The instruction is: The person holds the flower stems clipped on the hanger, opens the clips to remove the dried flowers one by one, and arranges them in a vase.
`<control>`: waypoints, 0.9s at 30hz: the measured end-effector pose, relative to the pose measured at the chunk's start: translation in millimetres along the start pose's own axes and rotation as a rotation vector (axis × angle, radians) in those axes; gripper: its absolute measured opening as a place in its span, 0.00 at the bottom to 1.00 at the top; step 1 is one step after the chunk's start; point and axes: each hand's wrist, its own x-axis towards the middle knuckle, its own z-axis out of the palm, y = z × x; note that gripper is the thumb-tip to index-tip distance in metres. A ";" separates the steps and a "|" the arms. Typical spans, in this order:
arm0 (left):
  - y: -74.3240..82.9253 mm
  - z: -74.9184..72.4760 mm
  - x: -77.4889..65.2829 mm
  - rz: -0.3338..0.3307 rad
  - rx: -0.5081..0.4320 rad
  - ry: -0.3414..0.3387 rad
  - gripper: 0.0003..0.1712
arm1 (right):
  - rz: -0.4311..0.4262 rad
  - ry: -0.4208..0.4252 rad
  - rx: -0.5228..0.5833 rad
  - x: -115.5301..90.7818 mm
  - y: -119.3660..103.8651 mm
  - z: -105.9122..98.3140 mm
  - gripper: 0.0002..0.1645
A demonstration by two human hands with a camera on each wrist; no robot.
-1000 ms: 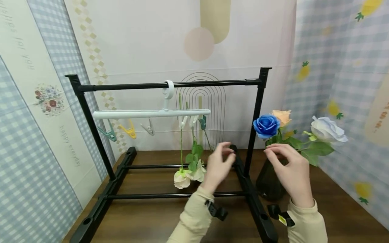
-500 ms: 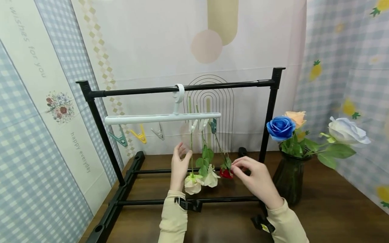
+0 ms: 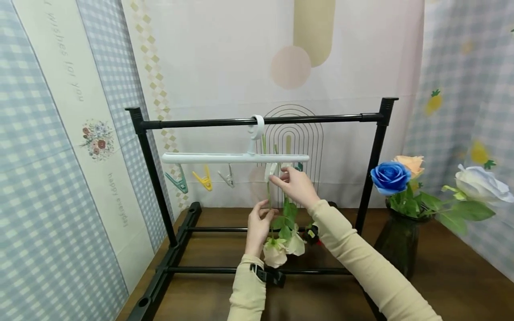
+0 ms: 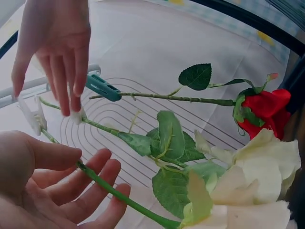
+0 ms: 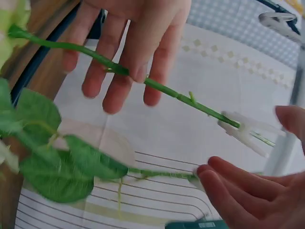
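Observation:
A cream rose (image 3: 275, 253) hangs head down, its green stem (image 4: 126, 202) caught in a white clothespin (image 5: 245, 131) under the pale hanger (image 3: 209, 158). My left hand (image 3: 258, 225) pinches that stem below the clothespin, the thumb lying across it and the other fingers fairly straight behind. Around the clothespin, my right hand (image 3: 298, 183) holds thumb and fingers spread, with a visible gap to it in the right wrist view. Just beside hangs a second white rose (image 3: 296, 244) with leaves. A red rose (image 4: 267, 112) hangs from a teal clothespin (image 4: 103, 88).
The hanger hooks over a black rack (image 3: 321, 119). Teal, yellow (image 3: 204, 179) and grey clothespins hang on its left half. To the right stands a dark glass vase (image 3: 397, 240) with blue (image 3: 390, 177), peach and pale roses.
Both hands have moved from the right to the hanging roses. The left now pinches a stem; the right has risen from beside the red rose to the white clothespin. The view has shifted left.

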 end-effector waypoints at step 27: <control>13.8 -32.6 -13.2 0.090 0.406 0.187 0.17 | -0.028 0.284 -0.015 16.0 -11.0 14.5 0.29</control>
